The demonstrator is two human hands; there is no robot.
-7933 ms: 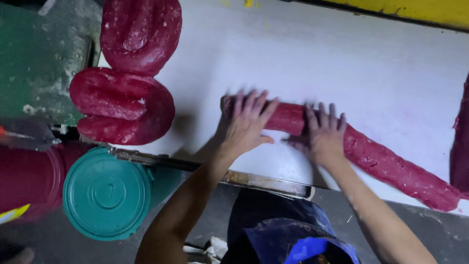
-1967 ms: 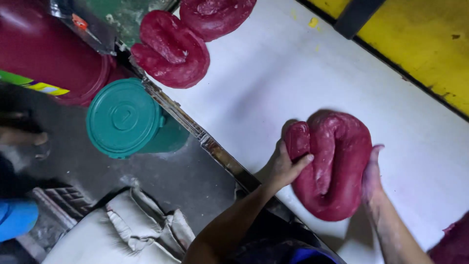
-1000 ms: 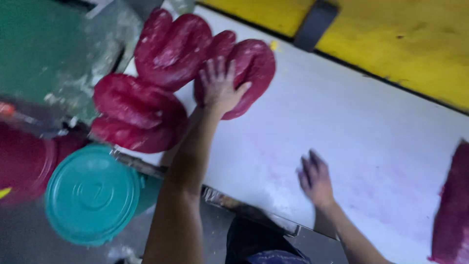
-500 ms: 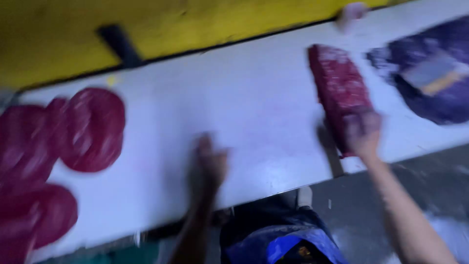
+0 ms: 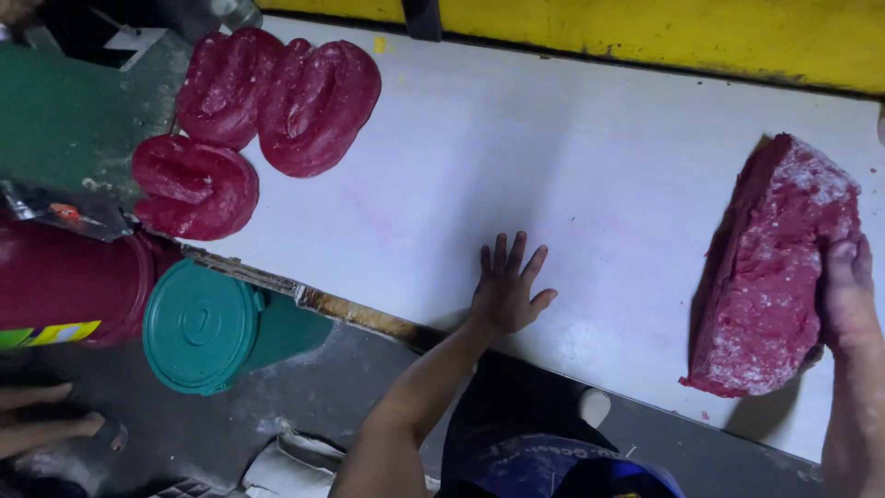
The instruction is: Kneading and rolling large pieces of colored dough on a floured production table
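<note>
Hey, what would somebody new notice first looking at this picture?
Probably the big red slab on the white table's right side, gripped by the right hand. Next, three folded red coils at the table's far left. The left hand lies flat on the table near its front edge.

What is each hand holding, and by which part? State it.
The right hand grips the dark red block by its right side. The left hand lies flat on the white table, holding nothing.

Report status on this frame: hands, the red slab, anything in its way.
Left hand flat on white table, empty. Right hand grips red slab, tipped up on edge. Three folded red coils far left, clear of it.
</note>
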